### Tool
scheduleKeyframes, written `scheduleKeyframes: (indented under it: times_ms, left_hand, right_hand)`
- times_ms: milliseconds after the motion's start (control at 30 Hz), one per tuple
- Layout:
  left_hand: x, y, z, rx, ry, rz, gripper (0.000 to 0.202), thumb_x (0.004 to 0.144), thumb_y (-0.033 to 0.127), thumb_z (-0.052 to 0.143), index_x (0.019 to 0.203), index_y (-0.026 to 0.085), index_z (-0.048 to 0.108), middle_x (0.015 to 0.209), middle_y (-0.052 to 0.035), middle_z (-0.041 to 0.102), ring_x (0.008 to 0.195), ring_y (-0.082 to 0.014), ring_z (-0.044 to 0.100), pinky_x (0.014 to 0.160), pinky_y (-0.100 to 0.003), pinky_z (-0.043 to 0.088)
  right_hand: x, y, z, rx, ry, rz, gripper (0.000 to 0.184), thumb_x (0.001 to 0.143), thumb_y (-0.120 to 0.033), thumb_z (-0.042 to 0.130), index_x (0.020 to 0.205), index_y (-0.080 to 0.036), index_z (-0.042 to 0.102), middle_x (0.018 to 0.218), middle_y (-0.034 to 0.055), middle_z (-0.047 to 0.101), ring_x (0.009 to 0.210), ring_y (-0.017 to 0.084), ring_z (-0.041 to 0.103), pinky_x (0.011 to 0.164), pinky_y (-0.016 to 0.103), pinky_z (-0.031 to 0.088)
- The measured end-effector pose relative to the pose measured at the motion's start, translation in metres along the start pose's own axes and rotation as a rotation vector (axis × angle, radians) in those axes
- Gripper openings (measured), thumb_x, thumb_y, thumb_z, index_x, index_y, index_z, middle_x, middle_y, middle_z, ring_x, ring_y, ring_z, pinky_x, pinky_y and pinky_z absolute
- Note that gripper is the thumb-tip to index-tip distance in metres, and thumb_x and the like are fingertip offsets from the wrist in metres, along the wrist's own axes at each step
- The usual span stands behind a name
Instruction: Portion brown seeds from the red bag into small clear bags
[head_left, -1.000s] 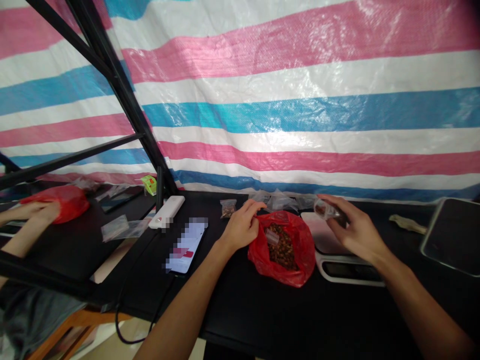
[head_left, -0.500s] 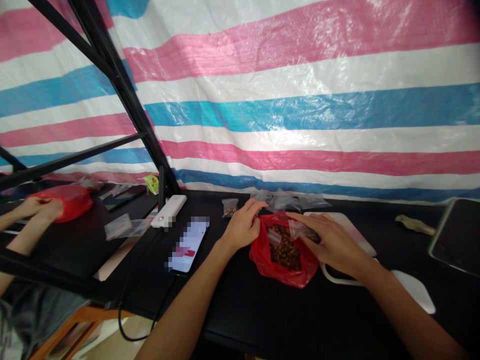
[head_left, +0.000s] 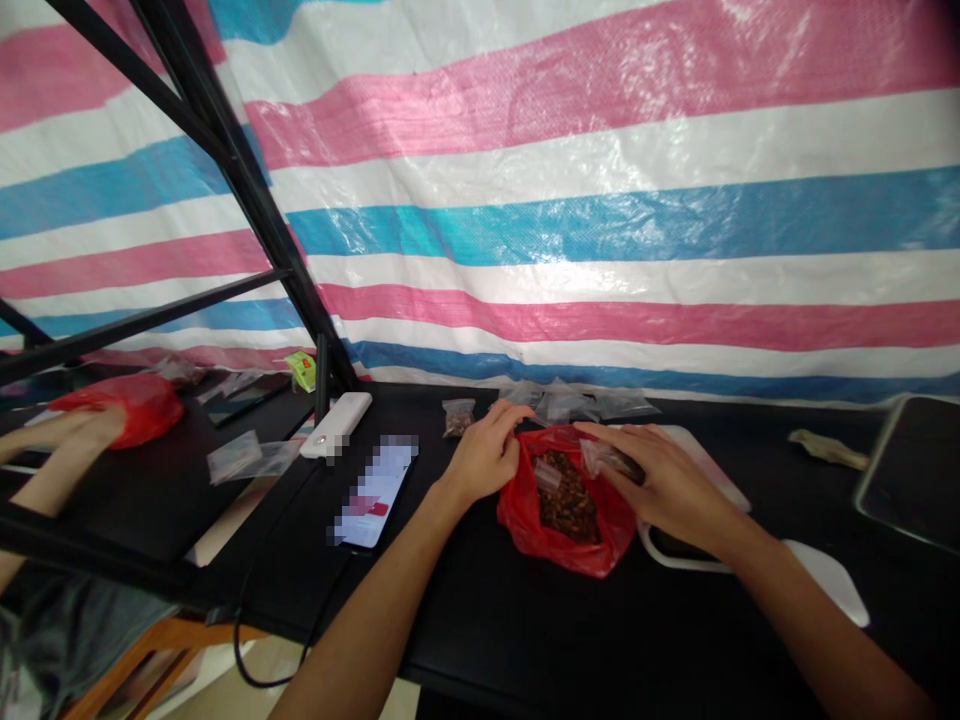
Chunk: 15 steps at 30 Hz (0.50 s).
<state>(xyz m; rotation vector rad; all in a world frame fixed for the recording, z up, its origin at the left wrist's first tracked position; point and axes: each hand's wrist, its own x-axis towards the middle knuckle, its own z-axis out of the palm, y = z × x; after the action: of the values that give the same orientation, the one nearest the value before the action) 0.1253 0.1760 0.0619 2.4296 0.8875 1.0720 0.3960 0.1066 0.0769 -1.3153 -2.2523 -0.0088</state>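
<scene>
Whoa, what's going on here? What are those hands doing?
A person is working at a black table. Their left hand holds the edge of a red plastic bag full of small brown pieces. Their right hand holds a small clear plastic bag over it, beside a white scale.

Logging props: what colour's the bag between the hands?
The bag is red plastic; it shows best in the head view.
</scene>
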Motion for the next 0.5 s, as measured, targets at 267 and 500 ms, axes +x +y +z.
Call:
scheduleKeyframes:
  times_ms: [267, 500]
  left_hand:
    - [0.0, 0.0021, -0.0008, 0.004, -0.001, -0.011, 0.053, 0.084, -0.001, 0.044, 0.129, 0.022, 0.059, 0.116, -0.0063, 0.062, 0.095, -0.0164, 0.063, 0.086, -0.029, 0.053]
    - [0.0002, 0.003, -0.0002, -0.005, -0.004, -0.005, 0.052, 0.084, -0.001, 0.044, 0.129, 0.023, 0.059, 0.115, -0.0062, 0.063, 0.098, -0.0169, 0.064, 0.089, -0.029, 0.053]
  right_hand:
    - [0.0011, 0.0036, 0.0021, -0.007, 0.022, 0.017, 0.049, 0.099, -0.035, 0.059, 0.148, -0.034, 0.055, 0.128, 0.0035, 0.075, 0.107, 0.027, 0.071, 0.093, 0.045, 0.055]
    - [0.0025, -0.0014, -0.0017, 0.027, 0.031, 0.044, 0.051, 0.095, -0.027, 0.061, 0.145, -0.034, 0.058, 0.122, 0.0022, 0.077, 0.1, 0.024, 0.074, 0.092, 0.04, 0.056]
